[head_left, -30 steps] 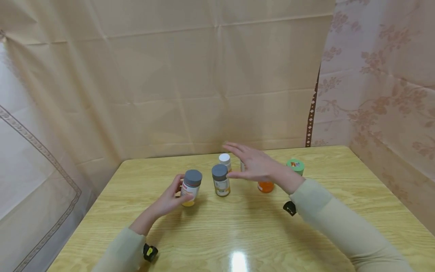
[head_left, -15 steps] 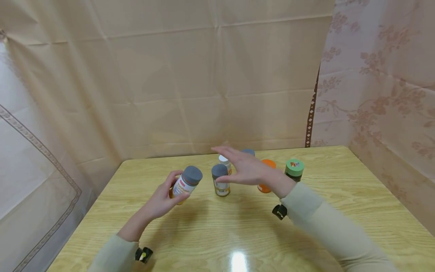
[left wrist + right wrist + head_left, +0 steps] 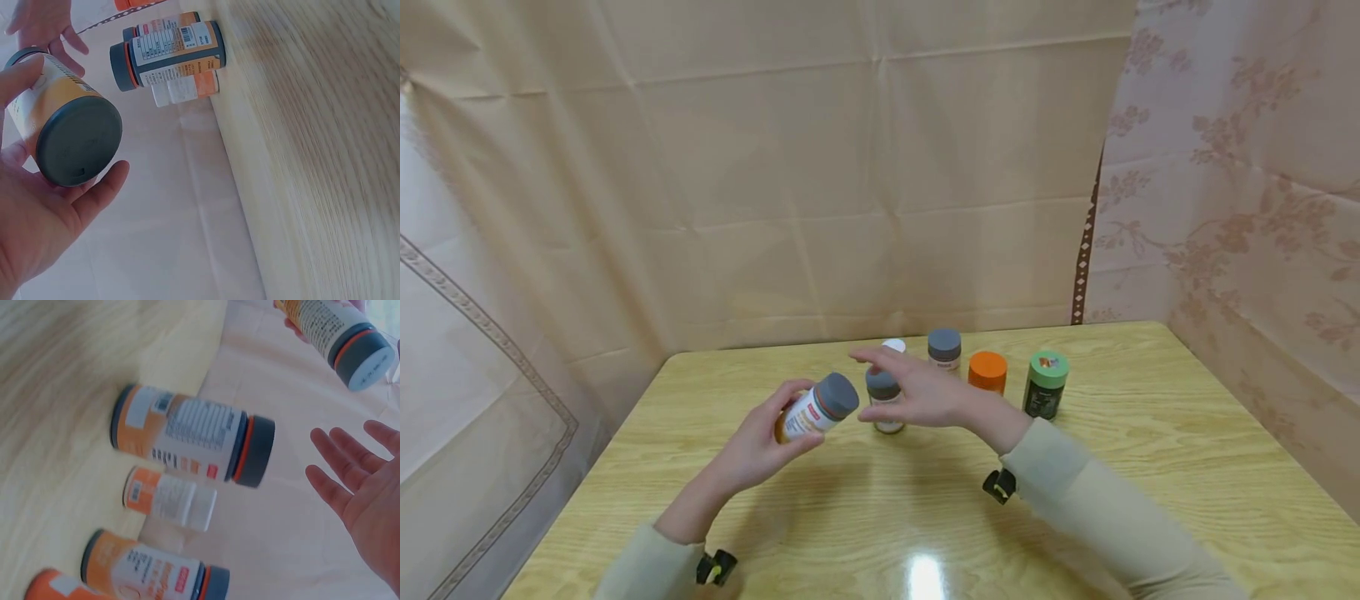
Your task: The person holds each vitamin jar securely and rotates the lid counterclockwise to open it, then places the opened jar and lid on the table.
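I've got left hand (image 3: 754, 450) gripping grey-capped bottle (image 3: 812, 412), tilted, held above worktop (image 3: 842, 533), right hand (image 3: 925, 395) spread, holding nothing, near that bottle, orange-capped bottle (image 3: 987, 373) and green-lidded jar (image 3: 1046, 387) upright farther right.

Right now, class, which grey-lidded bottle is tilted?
The grey-lidded bottle gripped by the left hand; the other two stand upright on the table.

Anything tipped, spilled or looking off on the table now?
Nothing looks spilled or damaged. The one tilted thing is the bottle in the left grip, held above the table; the other bottles stand upright.
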The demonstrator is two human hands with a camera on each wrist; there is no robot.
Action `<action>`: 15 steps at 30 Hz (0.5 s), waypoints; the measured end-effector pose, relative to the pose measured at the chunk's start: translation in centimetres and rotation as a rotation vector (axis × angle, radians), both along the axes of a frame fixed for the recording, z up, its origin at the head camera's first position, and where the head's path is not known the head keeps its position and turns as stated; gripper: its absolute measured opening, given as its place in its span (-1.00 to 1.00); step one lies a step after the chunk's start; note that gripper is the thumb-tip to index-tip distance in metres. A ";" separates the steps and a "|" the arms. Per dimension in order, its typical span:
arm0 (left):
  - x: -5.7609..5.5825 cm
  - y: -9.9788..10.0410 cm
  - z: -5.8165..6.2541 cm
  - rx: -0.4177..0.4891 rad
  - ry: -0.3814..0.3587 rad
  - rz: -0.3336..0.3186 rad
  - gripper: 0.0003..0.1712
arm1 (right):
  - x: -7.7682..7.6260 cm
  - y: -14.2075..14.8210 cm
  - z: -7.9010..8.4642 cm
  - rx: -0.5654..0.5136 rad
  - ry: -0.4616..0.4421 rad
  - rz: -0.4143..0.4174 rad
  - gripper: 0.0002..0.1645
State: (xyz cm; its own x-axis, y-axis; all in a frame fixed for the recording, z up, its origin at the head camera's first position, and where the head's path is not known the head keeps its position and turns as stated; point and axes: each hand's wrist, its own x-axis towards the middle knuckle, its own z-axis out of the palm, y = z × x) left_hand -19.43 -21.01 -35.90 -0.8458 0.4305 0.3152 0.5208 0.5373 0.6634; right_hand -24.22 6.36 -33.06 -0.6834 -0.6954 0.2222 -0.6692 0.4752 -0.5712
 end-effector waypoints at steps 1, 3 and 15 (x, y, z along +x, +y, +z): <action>0.0 0.1 0.0 -0.006 0.008 0.002 -0.33 | 0.1 -0.1 -0.1 -0.007 -0.013 0.007 -0.04; 0.2 0.2 0.0 -0.020 0.021 0.008 -0.33 | 0.4 -0.5 -0.3 -0.028 -0.040 0.024 -0.07; 0.7 0.5 0.0 -0.062 0.058 -0.021 -0.36 | 1.1 -1.5 -1.0 -0.059 -0.019 0.084 -0.29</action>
State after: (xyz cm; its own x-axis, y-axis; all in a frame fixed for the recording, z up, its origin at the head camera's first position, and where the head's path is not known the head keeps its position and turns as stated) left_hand -18.70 -20.48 -35.91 -0.8173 0.4682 0.3359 0.5691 0.5647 0.5976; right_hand -23.11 4.89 -34.10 -0.6275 -0.7365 0.2525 -0.6943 0.3826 -0.6096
